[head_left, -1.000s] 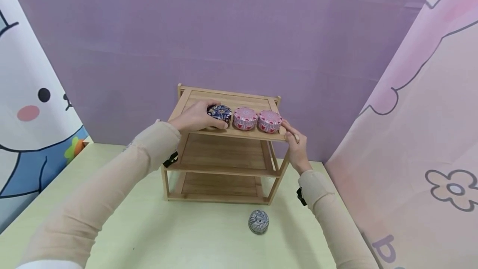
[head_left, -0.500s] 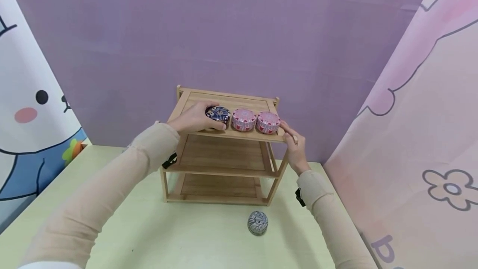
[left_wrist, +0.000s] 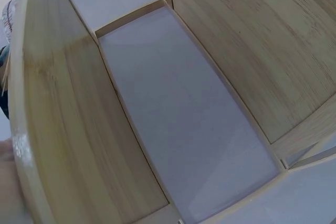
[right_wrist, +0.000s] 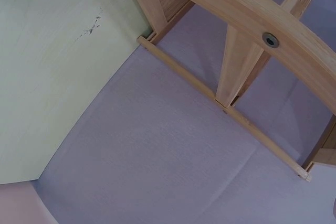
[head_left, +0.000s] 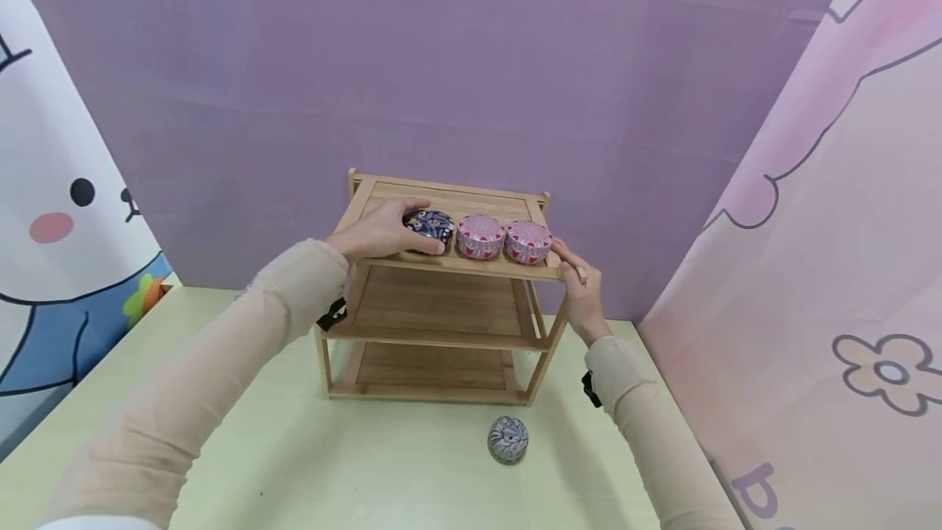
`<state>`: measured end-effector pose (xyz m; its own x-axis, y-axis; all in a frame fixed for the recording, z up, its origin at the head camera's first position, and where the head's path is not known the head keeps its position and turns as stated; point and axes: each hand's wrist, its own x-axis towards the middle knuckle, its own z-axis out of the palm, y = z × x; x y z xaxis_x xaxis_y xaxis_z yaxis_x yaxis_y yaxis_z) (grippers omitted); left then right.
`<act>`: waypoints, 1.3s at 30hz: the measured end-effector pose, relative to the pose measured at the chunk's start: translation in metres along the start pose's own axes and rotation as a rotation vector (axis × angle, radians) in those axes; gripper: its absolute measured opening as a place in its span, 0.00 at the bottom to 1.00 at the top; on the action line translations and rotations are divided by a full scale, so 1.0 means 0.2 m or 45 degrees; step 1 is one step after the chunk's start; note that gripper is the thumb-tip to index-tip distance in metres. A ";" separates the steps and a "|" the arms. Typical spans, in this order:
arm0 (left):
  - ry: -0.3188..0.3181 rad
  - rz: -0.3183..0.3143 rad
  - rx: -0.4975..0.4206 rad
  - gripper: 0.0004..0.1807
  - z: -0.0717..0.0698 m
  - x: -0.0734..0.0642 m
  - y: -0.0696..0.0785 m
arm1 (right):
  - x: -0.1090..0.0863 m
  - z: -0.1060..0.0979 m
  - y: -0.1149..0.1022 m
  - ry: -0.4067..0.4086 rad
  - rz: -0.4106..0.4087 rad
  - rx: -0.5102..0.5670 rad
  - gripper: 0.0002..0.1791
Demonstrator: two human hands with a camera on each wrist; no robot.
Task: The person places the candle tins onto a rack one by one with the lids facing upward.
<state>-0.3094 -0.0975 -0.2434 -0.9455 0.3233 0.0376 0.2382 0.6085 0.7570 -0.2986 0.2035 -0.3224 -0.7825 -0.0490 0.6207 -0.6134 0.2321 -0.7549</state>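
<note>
On the front of a wooden shelf rack's (head_left: 434,301) top tier, three round tins stand in a row. My left hand (head_left: 379,231) holds the dark blue patterned tin (head_left: 429,224) at the left end, thumb in front and fingers behind. Beside it are a pink tin (head_left: 481,237) in the middle and another pink tin (head_left: 528,242) at the right. My right hand (head_left: 585,297) grips the top tier's right front corner, close to the last pink tin. In the left wrist view, the tiers fill most of the picture and the left hand (left_wrist: 9,187) shows only at the edge.
A grey patterned tin (head_left: 508,440) sits on the pale green table (head_left: 353,464), in front of the rack's right side. A purple backdrop (head_left: 471,64) stands behind the rack. Printed panels (head_left: 824,285) flank the table at both sides.
The head view has shifted very slightly. Both hands and all the tins keep practically the same places.
</note>
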 end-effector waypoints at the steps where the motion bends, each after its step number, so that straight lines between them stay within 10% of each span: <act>1: -0.002 -0.004 -0.010 0.48 0.00 0.00 0.00 | 0.00 0.00 0.00 -0.001 0.001 0.001 0.21; 8: 0.022 0.094 -0.114 0.45 -0.02 -0.01 -0.01 | 0.00 0.00 0.00 -0.004 -0.007 0.018 0.21; 25: 0.410 0.429 -0.364 0.26 0.00 -0.19 0.14 | 0.01 0.02 -0.03 -0.019 -0.041 -0.033 0.21; 39: 0.398 0.718 -0.227 0.18 0.19 -0.37 0.15 | 0.01 0.02 -0.01 -0.019 0.009 0.002 0.21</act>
<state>-0.2235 -0.0760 -0.2476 -0.7129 0.3155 0.6263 0.7002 0.2701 0.6609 -0.2989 0.1984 -0.3210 -0.7882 -0.0621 0.6122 -0.6081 0.2308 -0.7595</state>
